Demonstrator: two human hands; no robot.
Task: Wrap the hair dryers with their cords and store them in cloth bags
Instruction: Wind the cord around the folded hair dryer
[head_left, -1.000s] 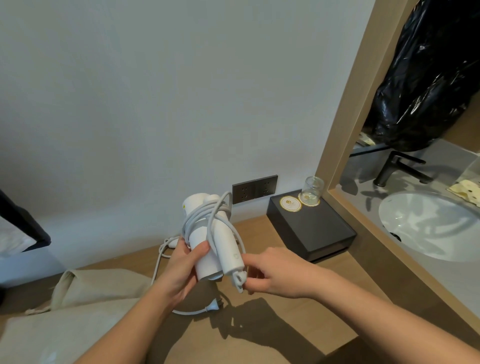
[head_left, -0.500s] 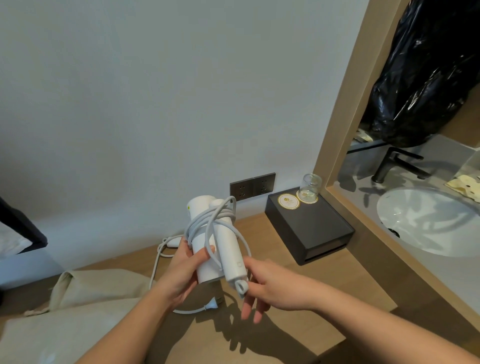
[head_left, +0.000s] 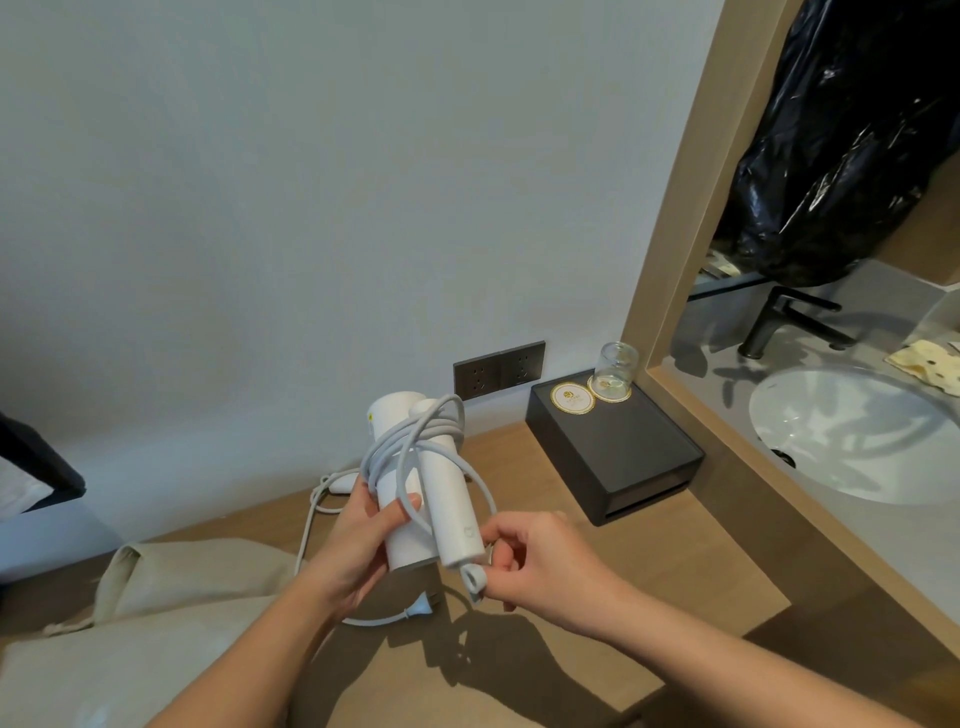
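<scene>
gripping the white hair dryer (head_left: 402, 525) above the wooden counter (head_left: 597, 587), the left hand (head_left: 353, 551) curls round its smooth cylindrical barrel, and its thumb pins a strand of the cord (head_left: 415, 434) against the plastic. the dryer's matte, rounded handle is folded down along the barrel, a small embossed logo near its lower end. the pale grey, rubbery cord is wound in several loose loops round the barrel's upper part, and one wider loop bows out to the right. the right hand (head_left: 540, 564) has its fingers curled, thumb and fingertips pinching the cord right at the handle's end, beside a small grey hanging loop (head_left: 474, 579). a loose length of cord lies on the counter below and ends in a plug (head_left: 422, 607); which dryer it belongs to cannot be told. a beige cloth bag (head_left: 171, 587) with a soft woven surface lies crumpled at the left. to the right stands a matte black box (head_left: 623, 457) bearing a round coaster (head_left: 571, 397) and an upturned glass tumbler (head_left: 615, 364), below a dark socket panel (head_left: 498, 369).
</scene>
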